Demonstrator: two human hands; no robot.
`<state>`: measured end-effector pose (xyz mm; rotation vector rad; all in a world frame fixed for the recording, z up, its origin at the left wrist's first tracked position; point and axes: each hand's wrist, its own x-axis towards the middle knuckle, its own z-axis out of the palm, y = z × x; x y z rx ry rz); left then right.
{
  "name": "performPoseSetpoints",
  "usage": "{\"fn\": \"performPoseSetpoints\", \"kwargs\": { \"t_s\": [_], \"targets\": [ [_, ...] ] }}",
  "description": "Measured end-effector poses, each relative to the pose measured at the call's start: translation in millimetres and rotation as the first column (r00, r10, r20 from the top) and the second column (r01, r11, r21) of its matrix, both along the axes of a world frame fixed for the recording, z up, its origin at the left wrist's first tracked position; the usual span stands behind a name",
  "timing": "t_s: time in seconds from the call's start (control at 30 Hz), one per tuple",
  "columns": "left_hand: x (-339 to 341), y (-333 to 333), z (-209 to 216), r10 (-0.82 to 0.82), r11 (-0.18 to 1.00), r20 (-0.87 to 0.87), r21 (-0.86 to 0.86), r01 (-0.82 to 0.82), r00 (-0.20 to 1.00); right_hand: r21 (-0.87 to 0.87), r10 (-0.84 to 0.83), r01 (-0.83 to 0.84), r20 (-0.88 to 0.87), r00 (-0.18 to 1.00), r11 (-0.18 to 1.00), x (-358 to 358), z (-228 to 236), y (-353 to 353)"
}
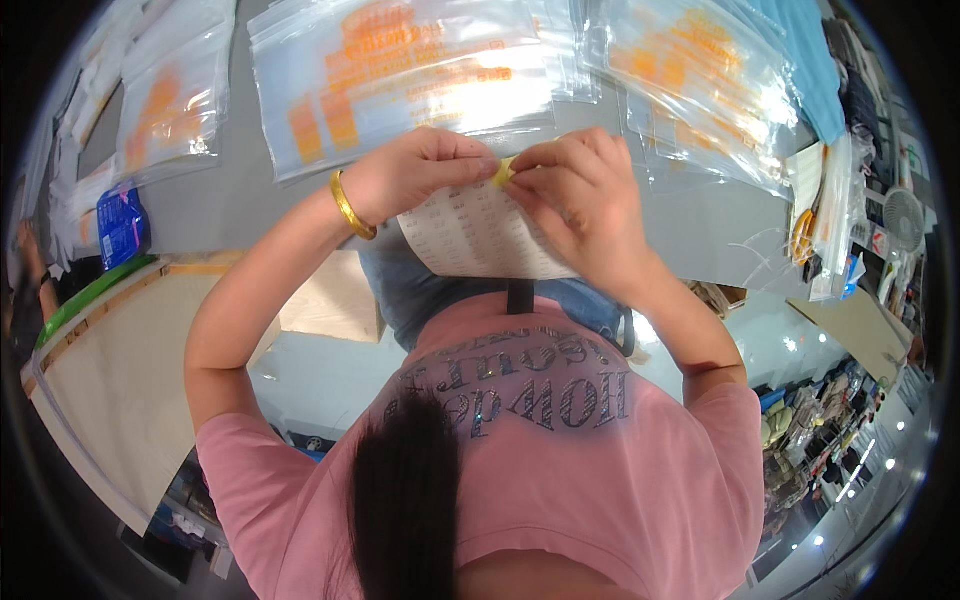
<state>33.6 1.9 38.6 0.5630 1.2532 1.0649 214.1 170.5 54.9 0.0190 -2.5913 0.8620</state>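
so from where I'm standing, the left hand (435, 165) has a narrow pinch on the top edge of a printed white sheet (475, 235); the right hand (590, 195) is pinching a little yellow piece (503, 173) up at that same edge, fingertips nearly meeting; the sheet hangs by the near edge of the grey table (690, 222), just in front of clear bags (400, 85) with orange print
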Motion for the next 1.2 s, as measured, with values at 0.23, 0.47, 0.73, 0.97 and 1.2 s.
{"fn": "performPoseSetpoints", "kwargs": {
  "t_s": [0.23,0.47,0.73,0.97,1.2],
  "targets": [
    [4.0,-2.4,-8.2,0.12,0.943,-0.859,0.256,0.214,0.497,-0.652,-0.114,0.262,0.261,0.959,0.711,-21.0,41.5,25.7],
    [15.1,1.0,-37.5,0.298,0.868,-0.95,0.31,0.389,0.092,-0.513,0.013,0.229,0.425,0.905,0.827,-63.6,-31.5,76.8],
    [18.2,7.9,-36.6,0.218,0.904,-0.976,0.196,0.38,-0.015,-0.06,-0.102,0.115,0.185,0.977,0.992,-70.4,-46.7,57.5],
    [16.2,7.5,-37.4,0.219,0.903,-0.976,0.201,0.379,-0.004,0.179,-0.36,0.349,0.032,0.932,0.92,-97.4,-47.2,64.8],
    [9.6,1.7,-38.4,0.16,0.917,-0.98,0.191,0.349,0.117,0.34,-0.312,0.328,-0.102,0.945,0.881,-109.2,-66.4,55.8]
  ]
}}
